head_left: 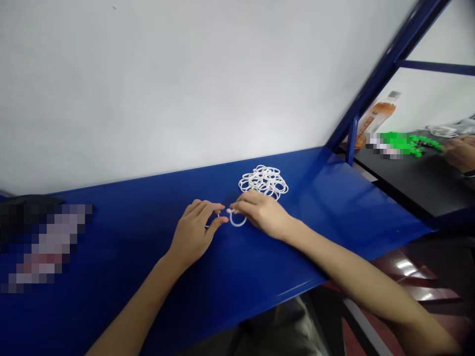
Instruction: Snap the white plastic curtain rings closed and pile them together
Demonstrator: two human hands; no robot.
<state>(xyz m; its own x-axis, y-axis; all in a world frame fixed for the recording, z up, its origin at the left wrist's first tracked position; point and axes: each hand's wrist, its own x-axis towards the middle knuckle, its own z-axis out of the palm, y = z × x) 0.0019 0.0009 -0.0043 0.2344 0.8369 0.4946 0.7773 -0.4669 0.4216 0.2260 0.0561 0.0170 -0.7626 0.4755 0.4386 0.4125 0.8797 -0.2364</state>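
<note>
My right hand pinches a small white cord loop just above the blue tabletop; a thicker knot or joint on it shows by the fingertips. To its left, my left hand has thumb and fingers curved around another thin white loop, most of which those fingers hide. The fingertips of both hands nearly meet. Right behind my right hand lies a loose pile of white cord loops, overlapping one another.
The blue tabletop runs along a pale wall. At the left lie a dark item and a blurred-out packet. Beyond a blue metal frame, a black table bears an orange drink bottle, green pieces and another person's hand.
</note>
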